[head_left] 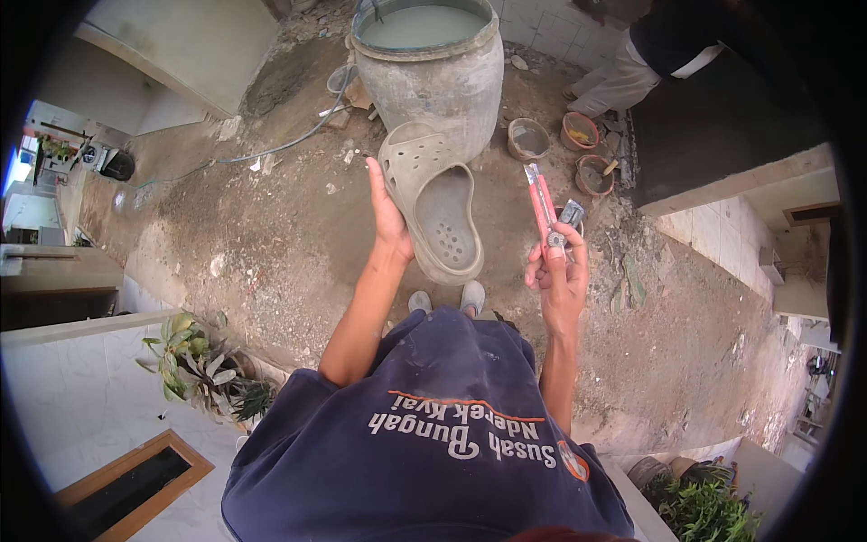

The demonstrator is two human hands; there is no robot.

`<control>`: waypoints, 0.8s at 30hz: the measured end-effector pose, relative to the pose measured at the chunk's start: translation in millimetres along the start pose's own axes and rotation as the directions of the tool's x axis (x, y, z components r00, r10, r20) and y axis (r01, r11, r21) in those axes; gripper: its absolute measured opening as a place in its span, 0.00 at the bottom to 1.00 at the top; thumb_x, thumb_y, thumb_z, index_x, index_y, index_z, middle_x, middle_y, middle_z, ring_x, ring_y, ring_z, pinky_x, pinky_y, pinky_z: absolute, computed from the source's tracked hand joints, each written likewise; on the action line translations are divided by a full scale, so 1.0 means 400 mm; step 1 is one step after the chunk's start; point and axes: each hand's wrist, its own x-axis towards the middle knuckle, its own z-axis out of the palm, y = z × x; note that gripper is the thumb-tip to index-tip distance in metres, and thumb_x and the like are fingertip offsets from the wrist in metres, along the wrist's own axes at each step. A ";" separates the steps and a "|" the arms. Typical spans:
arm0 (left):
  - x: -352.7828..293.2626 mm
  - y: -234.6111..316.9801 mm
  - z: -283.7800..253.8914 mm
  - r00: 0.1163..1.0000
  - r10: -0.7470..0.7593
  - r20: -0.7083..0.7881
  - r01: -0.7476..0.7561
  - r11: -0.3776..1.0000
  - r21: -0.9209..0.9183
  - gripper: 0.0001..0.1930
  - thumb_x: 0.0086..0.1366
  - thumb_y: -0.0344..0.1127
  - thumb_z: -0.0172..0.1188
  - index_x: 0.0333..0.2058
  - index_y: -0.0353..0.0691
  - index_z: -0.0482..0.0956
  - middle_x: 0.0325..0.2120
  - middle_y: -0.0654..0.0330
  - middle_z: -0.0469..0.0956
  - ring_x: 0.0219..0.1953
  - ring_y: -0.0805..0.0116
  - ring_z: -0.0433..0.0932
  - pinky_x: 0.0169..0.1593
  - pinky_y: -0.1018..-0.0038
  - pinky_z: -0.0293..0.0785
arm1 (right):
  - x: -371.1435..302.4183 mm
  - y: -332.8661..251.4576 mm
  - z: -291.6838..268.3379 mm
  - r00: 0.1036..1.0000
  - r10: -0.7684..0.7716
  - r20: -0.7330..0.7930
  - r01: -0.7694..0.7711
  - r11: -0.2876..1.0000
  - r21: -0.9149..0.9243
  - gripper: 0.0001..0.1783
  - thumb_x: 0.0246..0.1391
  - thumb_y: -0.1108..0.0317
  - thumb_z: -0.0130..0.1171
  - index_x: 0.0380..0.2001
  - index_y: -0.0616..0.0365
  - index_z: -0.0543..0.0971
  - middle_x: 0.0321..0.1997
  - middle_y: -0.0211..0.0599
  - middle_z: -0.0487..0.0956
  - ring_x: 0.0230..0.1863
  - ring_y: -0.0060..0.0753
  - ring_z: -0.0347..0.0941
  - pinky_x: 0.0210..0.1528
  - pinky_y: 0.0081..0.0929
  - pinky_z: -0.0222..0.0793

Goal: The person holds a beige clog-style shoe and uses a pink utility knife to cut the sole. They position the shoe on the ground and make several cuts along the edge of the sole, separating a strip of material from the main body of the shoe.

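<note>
Left hand [390,217]: your fingers grip the side edge of a grey perforated clog [435,210], held up with its open inside turned towards you, probably so that the footbed faces the blade.
Right hand [558,271]: your fingers are clenched round the lower end of a red utility knife [543,203], which points up and away from you, well apart from the clog; this likely keeps the edge clear of your other hand.
Clog position: in the air in front of your chest, above the dirt floor [289,235] and in front of a large cement-stained barrel [433,72].
Surroundings: small clay pots [578,131] lie on the ground to the right; another person's leg [623,81] shows at the upper right.
Hidden or unclear: you cannot tell whether the blade is extended; a small grey object behind the knife is too indistinct to name; your feet are mostly covered by the clog.
</note>
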 end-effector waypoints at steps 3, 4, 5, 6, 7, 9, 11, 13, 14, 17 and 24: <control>-0.016 0.003 -0.049 0.998 -0.040 0.050 0.001 0.794 0.608 0.53 0.72 0.79 0.48 0.78 0.39 0.56 0.70 0.45 0.70 0.68 0.50 0.75 0.69 0.52 0.77 | 0.000 -0.005 -0.001 1.000 -0.012 -0.006 0.012 1.000 -0.007 0.19 0.78 0.65 0.53 0.66 0.58 0.67 0.40 0.42 0.81 0.29 0.24 0.76 0.30 0.23 0.73; -0.023 0.005 -0.068 0.992 -0.082 0.092 -0.003 0.733 0.681 0.53 0.72 0.78 0.49 0.78 0.39 0.55 0.70 0.45 0.70 0.68 0.51 0.76 0.68 0.53 0.78 | 0.000 -0.005 0.000 1.000 -0.024 -0.007 0.024 1.000 0.005 0.17 0.78 0.66 0.53 0.64 0.58 0.67 0.40 0.44 0.81 0.29 0.25 0.76 0.30 0.23 0.73; -0.033 0.007 -0.087 0.985 -0.129 0.117 0.002 0.677 0.736 0.53 0.72 0.77 0.50 0.78 0.38 0.55 0.70 0.45 0.71 0.68 0.52 0.77 0.68 0.53 0.78 | -0.001 -0.005 0.001 0.999 -0.038 -0.001 0.038 0.999 -0.004 0.17 0.78 0.67 0.53 0.64 0.58 0.67 0.40 0.44 0.81 0.29 0.25 0.76 0.30 0.23 0.73; -0.043 0.006 -0.106 0.978 -0.167 0.127 0.003 0.616 0.788 0.54 0.71 0.77 0.51 0.78 0.38 0.55 0.70 0.45 0.70 0.68 0.53 0.77 0.69 0.53 0.78 | -0.001 -0.005 0.002 0.999 -0.046 0.000 0.046 0.999 0.000 0.17 0.78 0.67 0.52 0.64 0.58 0.67 0.40 0.43 0.81 0.29 0.24 0.77 0.30 0.23 0.73; -0.052 0.004 -0.122 0.968 -0.228 0.105 0.078 0.672 0.737 0.55 0.71 0.77 0.52 0.78 0.37 0.55 0.71 0.45 0.70 0.68 0.53 0.77 0.69 0.54 0.77 | -0.001 -0.004 0.004 0.999 -0.047 0.001 0.047 0.999 0.005 0.17 0.78 0.67 0.52 0.64 0.58 0.67 0.40 0.43 0.81 0.29 0.24 0.77 0.30 0.23 0.73; -0.067 -0.005 -0.146 0.942 -0.331 0.054 0.231 0.755 0.614 0.57 0.68 0.80 0.54 0.78 0.36 0.55 0.71 0.46 0.70 0.69 0.54 0.76 0.70 0.54 0.76 | 0.001 -0.001 0.009 0.998 -0.060 0.027 0.061 0.998 -0.003 0.17 0.78 0.67 0.52 0.64 0.58 0.67 0.40 0.43 0.81 0.29 0.24 0.76 0.31 0.24 0.73; -0.079 -0.024 -0.149 0.952 -0.293 0.086 0.210 0.833 0.513 0.60 0.65 0.82 0.54 0.77 0.36 0.57 0.71 0.46 0.70 0.69 0.53 0.76 0.69 0.54 0.77 | 0.006 0.001 0.015 0.997 -0.053 0.055 0.053 0.999 -0.001 0.17 0.79 0.67 0.52 0.64 0.57 0.67 0.40 0.43 0.81 0.29 0.24 0.76 0.31 0.24 0.73; -0.082 -0.043 -0.126 0.945 -0.278 0.172 0.172 0.870 0.461 0.62 0.63 0.86 0.50 0.77 0.35 0.58 0.71 0.45 0.70 0.69 0.52 0.75 0.68 0.54 0.78 | 0.016 0.001 0.020 0.998 -0.041 0.052 0.041 0.999 0.011 0.18 0.79 0.67 0.52 0.65 0.57 0.67 0.40 0.42 0.81 0.29 0.23 0.75 0.31 0.23 0.71; -0.080 -0.052 -0.103 0.939 -0.273 0.210 0.148 0.870 0.471 0.64 0.62 0.89 0.47 0.76 0.35 0.59 0.71 0.44 0.69 0.69 0.51 0.75 0.68 0.54 0.78 | 0.022 0.000 0.023 0.994 -0.070 0.080 0.072 0.997 -0.023 0.18 0.79 0.65 0.53 0.66 0.54 0.66 0.39 0.39 0.81 0.28 0.22 0.74 0.29 0.22 0.66; -0.081 -0.062 -0.010 0.959 -0.158 0.236 0.013 0.854 0.521 0.67 0.57 0.91 0.51 0.76 0.35 0.60 0.71 0.43 0.69 0.68 0.51 0.76 0.66 0.54 0.79 | 0.021 -0.005 0.030 0.998 0.018 0.059 -0.020 1.000 0.025 0.18 0.79 0.65 0.53 0.65 0.54 0.65 0.37 0.35 0.80 0.27 0.21 0.71 0.28 0.23 0.64; -0.052 -0.063 0.091 0.827 -0.316 0.464 0.096 0.894 0.439 0.68 0.56 0.88 0.58 0.76 0.33 0.59 0.72 0.47 0.69 0.71 0.54 0.73 0.72 0.54 0.71 | -0.016 0.002 0.031 0.974 0.130 0.184 -0.135 0.991 0.013 0.16 0.80 0.64 0.52 0.63 0.57 0.68 0.32 0.30 0.77 0.25 0.20 0.68 0.27 0.23 0.62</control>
